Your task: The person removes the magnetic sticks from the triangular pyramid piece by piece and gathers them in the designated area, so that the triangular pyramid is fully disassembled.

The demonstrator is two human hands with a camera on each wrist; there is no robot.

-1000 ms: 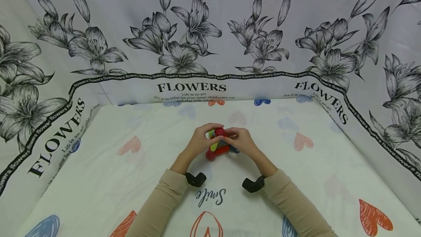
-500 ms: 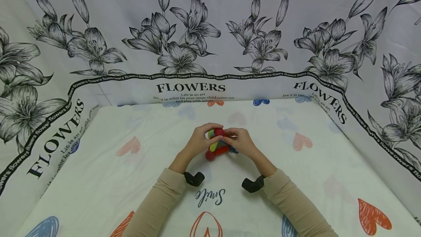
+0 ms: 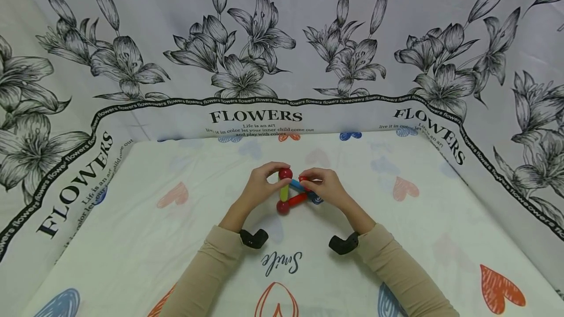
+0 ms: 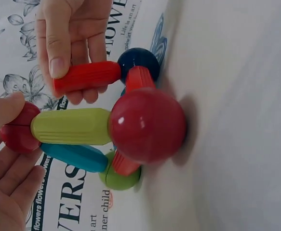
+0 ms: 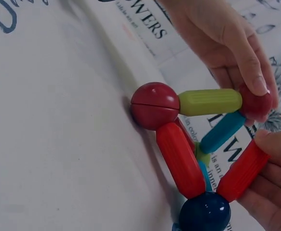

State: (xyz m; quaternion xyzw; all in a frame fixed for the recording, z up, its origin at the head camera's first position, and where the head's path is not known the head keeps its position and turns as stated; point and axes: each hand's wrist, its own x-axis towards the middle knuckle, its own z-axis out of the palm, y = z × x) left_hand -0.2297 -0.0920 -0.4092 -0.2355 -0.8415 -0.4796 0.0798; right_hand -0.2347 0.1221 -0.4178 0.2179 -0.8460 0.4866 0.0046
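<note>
A ball-and-rod toy frame stands on the table between my hands. My left hand [image 3: 261, 185] pinches its upper red ball [image 4: 22, 127] between thumb and fingers. From that ball a yellow-green rod [image 5: 210, 102] runs down to a larger-looking red ball [image 5: 154, 106] at the table, and a light-blue rod [image 4: 75, 156] slopes to a green ball [image 4: 122, 175]. My right hand [image 3: 326, 186] pinches the top end of a red rod [image 4: 87, 77], whose lower end meets a dark blue ball [image 5: 205, 211]. Another red rod [image 5: 180, 159] links this ball to the lower red one.
A white cloth [image 3: 198, 248] with hearts and the word "Smile" covers the table. Flower-printed curtains [image 3: 308, 62] rise behind and at both sides. Black wrist cameras [image 3: 254, 238] sit at both beige cuffs.
The hands were together at the upper red ball and are now apart. The left hand and that ball shifted left; the right hand's red rod and the light-blue rod show more clearly.
</note>
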